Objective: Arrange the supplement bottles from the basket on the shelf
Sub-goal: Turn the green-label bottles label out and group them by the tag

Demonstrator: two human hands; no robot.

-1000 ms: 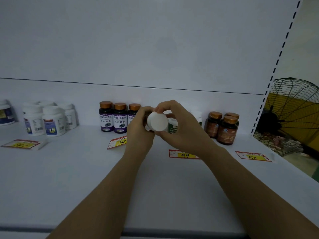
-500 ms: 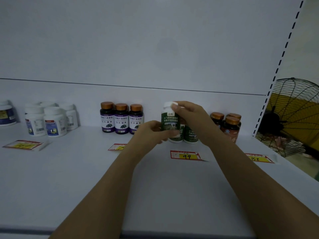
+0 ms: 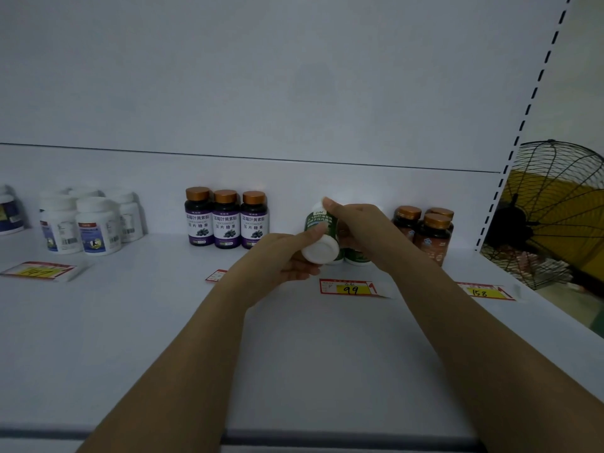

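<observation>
The left hand (image 3: 281,261) and right hand (image 3: 358,223) gripped the green-labelled white plastic bottle (image 3: 318,230), tilted above the white shelf (image 3: 294,354) behind the yellow 99 price tag (image 3: 351,289). It was probably light, rigid and slick, best grasped round its body.

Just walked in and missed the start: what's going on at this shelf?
A person is stocking the shelf. The left hand and right hand together hold a green-labelled bottle, tilted in the air above the 99 price tag. Matching green bottles stand behind it, between purple-labelled bottles and brown bottles.
</observation>
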